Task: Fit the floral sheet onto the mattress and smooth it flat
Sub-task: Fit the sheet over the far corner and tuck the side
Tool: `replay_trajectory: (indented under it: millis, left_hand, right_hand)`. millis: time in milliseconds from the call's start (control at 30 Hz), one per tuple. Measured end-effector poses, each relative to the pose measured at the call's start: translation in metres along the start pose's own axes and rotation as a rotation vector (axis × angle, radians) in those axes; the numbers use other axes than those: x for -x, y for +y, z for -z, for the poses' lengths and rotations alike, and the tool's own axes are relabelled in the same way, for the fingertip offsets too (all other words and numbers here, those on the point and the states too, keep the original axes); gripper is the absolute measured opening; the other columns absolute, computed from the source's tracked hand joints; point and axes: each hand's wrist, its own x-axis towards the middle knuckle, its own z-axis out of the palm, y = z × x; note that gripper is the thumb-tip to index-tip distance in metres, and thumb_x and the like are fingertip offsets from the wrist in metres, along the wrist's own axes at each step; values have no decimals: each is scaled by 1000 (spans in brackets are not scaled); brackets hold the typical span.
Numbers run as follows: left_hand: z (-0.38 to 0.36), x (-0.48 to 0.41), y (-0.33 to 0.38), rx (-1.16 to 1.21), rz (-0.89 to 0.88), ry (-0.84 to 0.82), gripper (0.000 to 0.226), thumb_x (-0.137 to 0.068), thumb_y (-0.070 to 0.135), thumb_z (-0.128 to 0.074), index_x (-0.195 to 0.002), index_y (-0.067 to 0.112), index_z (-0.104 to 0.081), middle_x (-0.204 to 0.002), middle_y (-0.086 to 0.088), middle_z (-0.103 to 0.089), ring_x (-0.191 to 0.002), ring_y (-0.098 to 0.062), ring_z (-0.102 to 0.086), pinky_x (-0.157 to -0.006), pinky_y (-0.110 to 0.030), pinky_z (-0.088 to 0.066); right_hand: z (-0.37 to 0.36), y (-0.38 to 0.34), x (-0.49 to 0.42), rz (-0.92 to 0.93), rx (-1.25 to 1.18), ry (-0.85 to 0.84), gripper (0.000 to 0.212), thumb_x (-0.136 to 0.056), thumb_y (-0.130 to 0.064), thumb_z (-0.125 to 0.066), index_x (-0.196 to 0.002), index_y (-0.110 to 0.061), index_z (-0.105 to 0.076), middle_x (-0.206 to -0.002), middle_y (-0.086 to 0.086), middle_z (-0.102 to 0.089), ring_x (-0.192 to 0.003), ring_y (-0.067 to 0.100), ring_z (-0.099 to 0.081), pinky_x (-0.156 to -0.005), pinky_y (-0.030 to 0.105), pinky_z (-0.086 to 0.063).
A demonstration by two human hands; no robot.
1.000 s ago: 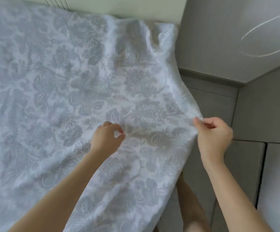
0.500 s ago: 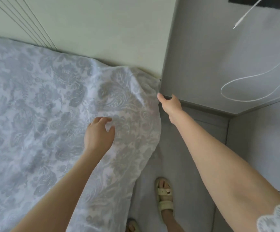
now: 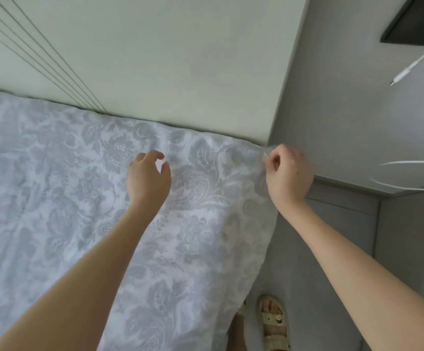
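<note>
The right hand (image 3: 288, 173) pinches a corner of the floral sheet (image 3: 53, 188) beside the headboard (image 3: 168, 59) — the left hand (image 3: 147, 179) sits over the fabric, fingers loosely curled.

Reaching forward with both bare forearms, left one coming in from the lower left, right one from the lower right, hands well apart. Holding the left hand (image 3: 148, 177) palm down, fingers loosely curled, thumb and forefinger apart in a little C shape, gripping nothing. Bunching the right hand (image 3: 289, 173) into a loose fist, back of the hand up, thumb and curled fingers pinching the edge of the floral sheet (image 3: 206, 198). Bit blurry on that right hand, so can't call exact finger placement.
</note>
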Motion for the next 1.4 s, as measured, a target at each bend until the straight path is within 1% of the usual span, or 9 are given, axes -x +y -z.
replay_trajectory:
  millis: [200, 333, 500, 700, 767, 967, 1067, 1200, 1400]
  left_hand:
    - [-10, -96, 4, -173, -23, -71, 34, -96, 28, -47, -123, 11, -58, -127, -13, -54, -112, -33, -53, -89, -41, -46]
    - [-34, -139, 1, -409, -179, -253, 29, -95, 30, -44, -113, 28, -66, -109, -8, -62, -98, -31, -54, -71, -33, -42]
    - [-38, -148, -4, -642, -425, -459, 26, -95, 37, -45, -110, 35, -66, -114, 1, -62, -99, -26, -45, -82, -32, -39]
    - [-27, -138, -7, -419, -709, 73, 18, -84, 8, -57, -72, 0, -68, -67, -16, -61, -51, -32, -54, -43, -32, -42]
    - [-25, -133, -9, -368, -698, 157, 10, -80, 0, -64, -71, -1, -67, -67, -18, -59, -43, -30, -51, -41, -29, -36]
    - [-62, -97, 19, -199, -187, -88, 26, -83, -7, -46, -105, -5, -59, -118, -25, -51, -89, -45, -55, -71, -44, -42]
    - [-56, -66, 23, -124, -525, -65, 34, -85, -7, -51, -117, 1, -62, -122, -17, -61, -99, -37, -62, -79, -42, -49]
    - [-73, -45, 39, -243, -997, -356, 40, -95, 24, -39, -129, 13, -56, -130, -8, -59, -121, -30, -55, -99, -44, -43]
    - [-116, -28, 99, -848, -805, -487, 51, -98, 45, -20, -143, 27, -33, -133, -8, -53, -120, -34, -43, -93, -43, -31]
  right_hand:
    - [-26, 4, -38, -620, -270, -397, 50, -85, -44, -62, -123, -12, -56, -122, 6, -61, -114, 26, -56, -90, 32, -43]
    - [-51, 10, -48, -694, -360, -650, 42, -78, -22, -73, -117, -13, -60, -115, 7, -67, -99, 24, -64, -90, 38, -52]
    - [-58, 18, -41, -574, -117, -732, 40, -75, -46, -72, -102, -17, -67, -98, 0, -69, -95, 24, -64, -77, 33, -53]
    - [-20, 13, -40, 159, 356, 175, 9, -65, -24, -75, -59, -20, -69, -56, -1, -60, -56, 26, -49, -55, 28, -27]
    - [-29, 12, -34, 160, 359, 193, 10, -62, -19, -75, -60, -17, -65, -61, 1, -57, -57, 26, -49, -52, 29, -28]
    - [-66, 47, -19, -527, 275, -347, 35, -86, -12, -63, -119, -10, -53, -114, 14, -54, -99, 34, -58, -64, 35, -38]
    - [-37, 33, 12, -565, 78, -248, 45, -95, -35, -53, -133, -12, -48, -113, 10, -63, -101, 28, -61, -79, 37, -46]
    - [-40, -18, 67, -724, -348, -527, 48, -94, -48, -46, -123, -11, -56, -113, 6, -66, -103, 23, -62, -84, 32, -47]
    - [-50, -21, 73, -793, -488, -419, 41, -98, -30, -48, -60, -14, -47, -58, 2, -50, -55, 17, -49, -54, 32, -33]
